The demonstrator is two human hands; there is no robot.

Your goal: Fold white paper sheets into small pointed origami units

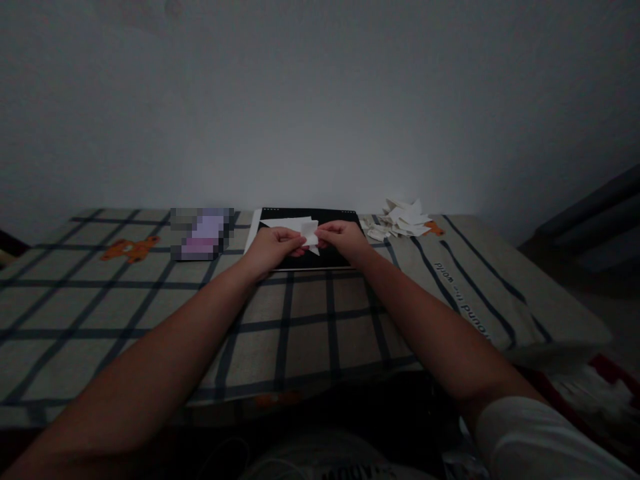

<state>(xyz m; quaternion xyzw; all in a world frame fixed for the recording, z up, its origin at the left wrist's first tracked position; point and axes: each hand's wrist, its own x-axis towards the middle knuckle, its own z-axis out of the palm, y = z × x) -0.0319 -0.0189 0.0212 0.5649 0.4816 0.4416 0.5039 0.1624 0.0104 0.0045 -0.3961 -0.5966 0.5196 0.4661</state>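
Note:
Both of my hands meet over a black board (340,217) near the far edge of the checked surface. My left hand (273,245) is closed, pinching the left side of a white folded paper piece (309,232). My right hand (341,238) is closed too, pinching the same paper from the right. The paper has pointed corners, and one tip hangs down between my fingers. A larger white sheet (284,223) lies flat on the board behind my hands.
A heap of folded white paper pieces (400,219) lies to the right of the board. A blurred purple object (201,233) sits to the left. The checked cloth (300,327) has orange bear prints. A plain wall stands right behind.

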